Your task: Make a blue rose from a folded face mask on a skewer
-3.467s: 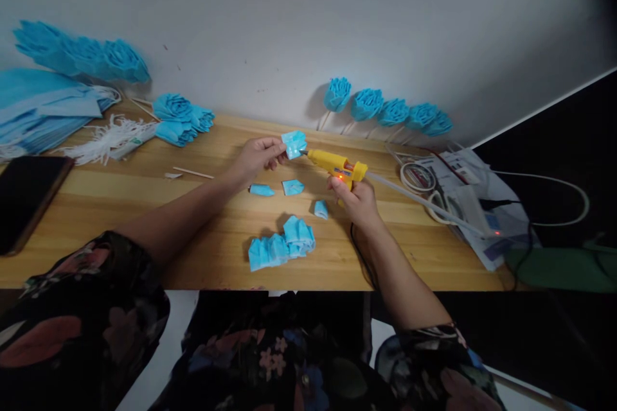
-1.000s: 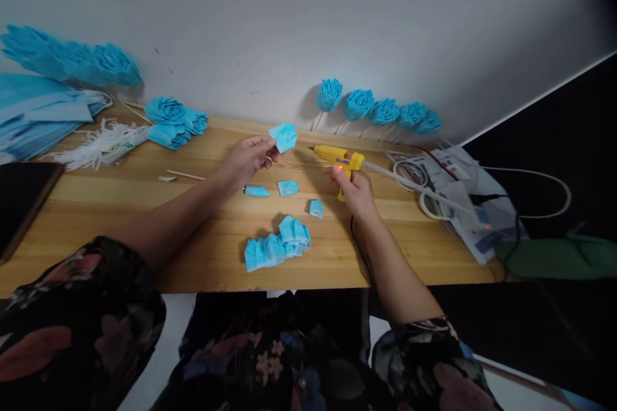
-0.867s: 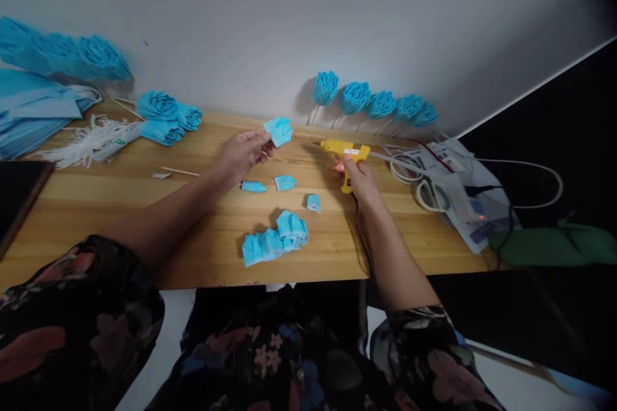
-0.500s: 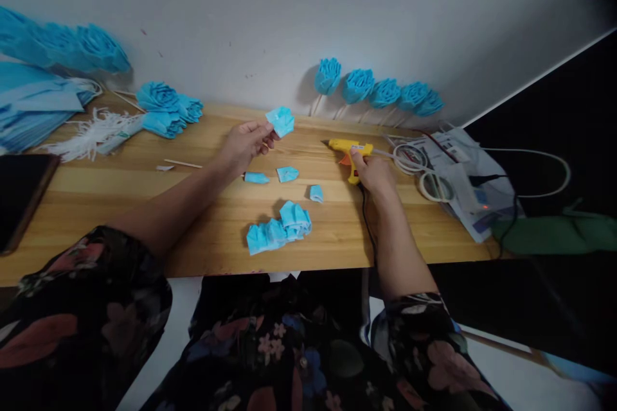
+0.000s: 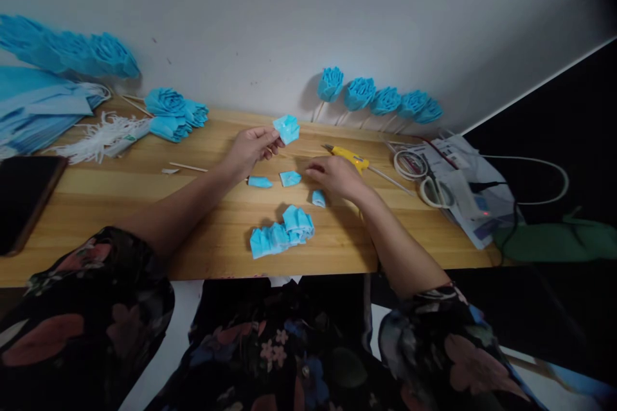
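My left hand (image 5: 255, 148) pinches a light blue folded petal piece (image 5: 288, 129) above the table. To the right, my right hand (image 5: 334, 174) is over the table with nothing visible in it, its fingers bent and close together. Just behind it lies the yellow glue gun (image 5: 348, 157), partly hidden by the hand. Between the hands are a flat blue piece (image 5: 290, 178) and another blue piece (image 5: 260, 182). A small curled blue piece (image 5: 319, 198) lies below the right hand. Nearer the front edge sits a gathered blue strip (image 5: 282, 234).
Several blue flowers on sticks (image 5: 360, 94) lean on the wall. At left are more blue flowers (image 5: 166, 103), white strings (image 5: 103, 138), blue sheets (image 5: 38, 103) and a dark phone (image 5: 29, 196). Tape rolls (image 5: 436, 192) and a power strip (image 5: 470, 192) lie right.
My right hand has let go of the glue gun, which now lies on the table, and has moved left. My left hand still holds the blue piece; the view has shifted slightly.
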`<state>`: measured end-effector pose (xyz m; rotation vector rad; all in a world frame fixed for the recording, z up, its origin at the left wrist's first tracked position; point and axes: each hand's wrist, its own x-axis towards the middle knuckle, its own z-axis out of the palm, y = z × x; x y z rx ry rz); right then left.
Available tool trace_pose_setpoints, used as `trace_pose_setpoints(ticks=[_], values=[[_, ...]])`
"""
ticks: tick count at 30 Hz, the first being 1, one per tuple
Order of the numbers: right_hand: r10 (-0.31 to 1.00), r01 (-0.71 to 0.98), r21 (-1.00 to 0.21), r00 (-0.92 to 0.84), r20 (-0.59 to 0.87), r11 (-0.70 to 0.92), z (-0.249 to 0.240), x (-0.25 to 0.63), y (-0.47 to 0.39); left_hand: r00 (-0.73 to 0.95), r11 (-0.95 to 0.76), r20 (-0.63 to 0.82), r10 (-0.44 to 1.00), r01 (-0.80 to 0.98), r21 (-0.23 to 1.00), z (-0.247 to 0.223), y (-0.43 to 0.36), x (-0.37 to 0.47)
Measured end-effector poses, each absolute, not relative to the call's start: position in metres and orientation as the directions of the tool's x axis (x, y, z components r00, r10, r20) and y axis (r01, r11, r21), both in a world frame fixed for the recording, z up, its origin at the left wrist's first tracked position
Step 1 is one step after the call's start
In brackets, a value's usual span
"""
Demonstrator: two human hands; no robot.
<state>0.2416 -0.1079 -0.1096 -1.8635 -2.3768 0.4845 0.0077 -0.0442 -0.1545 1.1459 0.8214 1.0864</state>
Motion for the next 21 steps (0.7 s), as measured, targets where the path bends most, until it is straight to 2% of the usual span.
trace_pose_setpoints(ticks=[9, 12, 17, 21], values=[[0.937, 0.873, -0.414, -0.331, -0.111, 0.259, -0.132, 0.226, -0.094, 0.288, 0.028, 0.033, 0.957, -0.204, 0.979, -0.159, -0.041, 0.008], [0.939, 0.820, -0.498, -0.343, -0.033, 0.283, -0.140, 0.230, -0.098, 0.298, 0.009, 0.046, 0.953, -0.179, 0.984, -0.160, -0.042, 0.008], [0.954, 0.561, -0.781, -0.259, 0.149, 0.274, -0.147, 0.245, -0.100, 0.328, -0.070, 0.112, 0.938, -0.137, 0.988, -0.161, -0.042, 0.006], [0.945, 0.470, -0.821, -0.130, 0.299, 0.324, -0.142, 0.250, -0.100, 0.326, -0.122, 0.137, 0.935, -0.066, 0.990, -0.162, -0.041, 0.004]])
